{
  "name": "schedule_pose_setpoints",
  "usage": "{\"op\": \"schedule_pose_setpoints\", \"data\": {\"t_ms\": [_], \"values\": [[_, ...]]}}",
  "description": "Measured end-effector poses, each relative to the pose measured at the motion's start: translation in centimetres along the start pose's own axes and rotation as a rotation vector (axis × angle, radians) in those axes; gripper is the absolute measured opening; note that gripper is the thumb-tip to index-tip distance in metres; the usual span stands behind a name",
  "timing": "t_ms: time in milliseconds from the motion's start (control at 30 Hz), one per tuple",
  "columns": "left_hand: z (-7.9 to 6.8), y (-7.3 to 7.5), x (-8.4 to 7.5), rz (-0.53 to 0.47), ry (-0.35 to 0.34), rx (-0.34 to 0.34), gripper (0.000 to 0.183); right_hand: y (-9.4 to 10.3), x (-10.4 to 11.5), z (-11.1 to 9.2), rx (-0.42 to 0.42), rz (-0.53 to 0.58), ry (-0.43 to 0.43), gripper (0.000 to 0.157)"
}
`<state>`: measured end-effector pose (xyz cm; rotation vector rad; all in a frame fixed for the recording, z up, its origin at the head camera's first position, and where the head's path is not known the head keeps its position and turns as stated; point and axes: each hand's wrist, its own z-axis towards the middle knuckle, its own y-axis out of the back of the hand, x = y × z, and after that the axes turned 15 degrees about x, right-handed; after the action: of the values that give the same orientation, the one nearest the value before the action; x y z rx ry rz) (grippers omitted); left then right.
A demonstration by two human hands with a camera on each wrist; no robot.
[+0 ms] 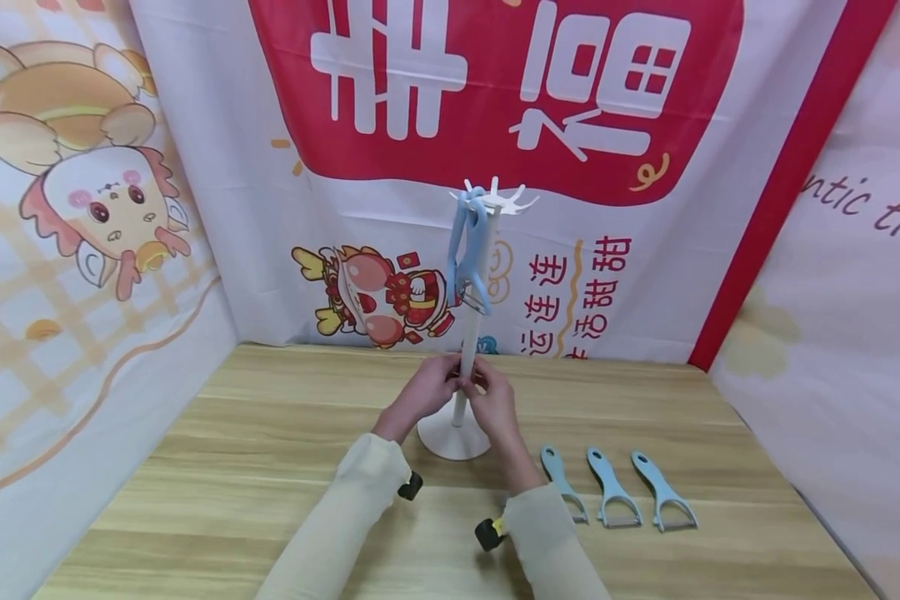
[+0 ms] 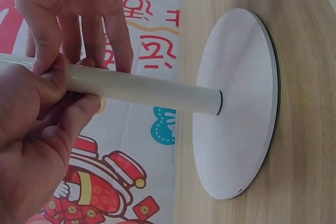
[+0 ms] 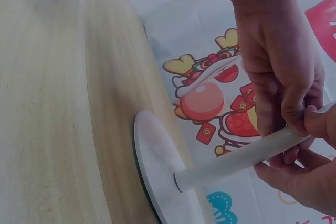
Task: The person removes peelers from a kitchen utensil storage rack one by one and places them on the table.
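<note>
A white stand with a round base (image 1: 450,446) and a slim pole (image 2: 142,90) stands on the table, tilted a little in the head view. My left hand (image 1: 431,387) grips the pole around its lower half, thumb and fingers curled about it. From the other side my right hand (image 1: 493,404) pinches the same stretch of pole, the fingertips of both hands meeting there. Branching white hooks (image 1: 498,198) crown the stand. Light-blue peelers (image 1: 474,258) hang from the hooks on the left side, overlapping one another.
On the wooden table (image 1: 270,467), to the right of the stand, three light-blue Y-shaped peelers (image 1: 613,492) lie in a row, the leftmost partly behind my right sleeve (image 1: 543,525). A printed cloth (image 1: 390,217) hangs behind the table, with more cloth at both sides.
</note>
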<state>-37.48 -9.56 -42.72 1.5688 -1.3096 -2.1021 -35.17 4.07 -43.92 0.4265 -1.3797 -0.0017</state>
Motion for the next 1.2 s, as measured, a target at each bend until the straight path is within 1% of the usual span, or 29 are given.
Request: {"op": "schedule_pose_setpoints", "data": {"t_ms": [133, 267, 333, 400, 467, 533, 600, 667, 767, 900, 1067, 1200], "values": [[-0.4, -0.1, -0.4, 0.036, 0.020, -0.026, 0.027, -0.1, -0.2, 0.2, -0.022, 0.010, 0.007, 0.041], [-0.7, 0.0, -0.7, 0.113, 0.047, -0.067, 0.026, -0.2, -0.1, 0.4, -0.019, 0.027, 0.014, 0.039], [-0.9, 0.0, -0.8, 0.130, 0.067, -0.069, 0.026, -0.3, -0.1, 0.5, -0.017, 0.034, 0.007, 0.037], [-1.1, 0.0, -0.8, 0.145, 0.080, -0.057, 0.028, -0.3, -0.1, 0.6, -0.016, 0.028, 0.000, 0.034], [-1.5, 0.0, -0.7, 0.142, 0.094, -0.044, 0.028, -0.3, -0.3, 0.7, -0.014, 0.010, -0.006, 0.030], [-1.9, 0.1, -0.5, 0.142, 0.096, -0.050, 0.026, -0.3, -0.4, 0.8, -0.014, -0.012, -0.003, 0.026], [-2.4, 0.3, -0.3, 0.142, 0.098, -0.078, 0.022, -0.3, -0.5, 0.8, -0.010, -0.034, 0.000, 0.022], [-3.0, 0.7, -0.1, 0.112, 0.097, -0.123, 0.019, -0.3, -0.5, 0.9, -0.009, -0.046, -0.001, 0.019], [-4.0, 1.7, -0.2, 0.047, 0.073, -0.210, 0.017, -0.3, -0.5, 0.9, -0.005, -0.054, -0.020, 0.017], [-5.1, 3.5, -1.0, -0.049, 0.000, -0.310, 0.016, -0.3, -0.5, 1.0, 0.000, -0.045, -0.053, 0.016], [-6.1, 5.6, -2.4, -0.114, -0.075, -0.381, 0.013, -0.3, -0.6, 1.1, 0.008, -0.033, -0.069, 0.014], [-6.6, 6.9, -4.2, -0.188, -0.130, -0.438, 0.013, -0.2, -0.7, 1.3, 0.014, -0.017, -0.076, 0.013]]}}
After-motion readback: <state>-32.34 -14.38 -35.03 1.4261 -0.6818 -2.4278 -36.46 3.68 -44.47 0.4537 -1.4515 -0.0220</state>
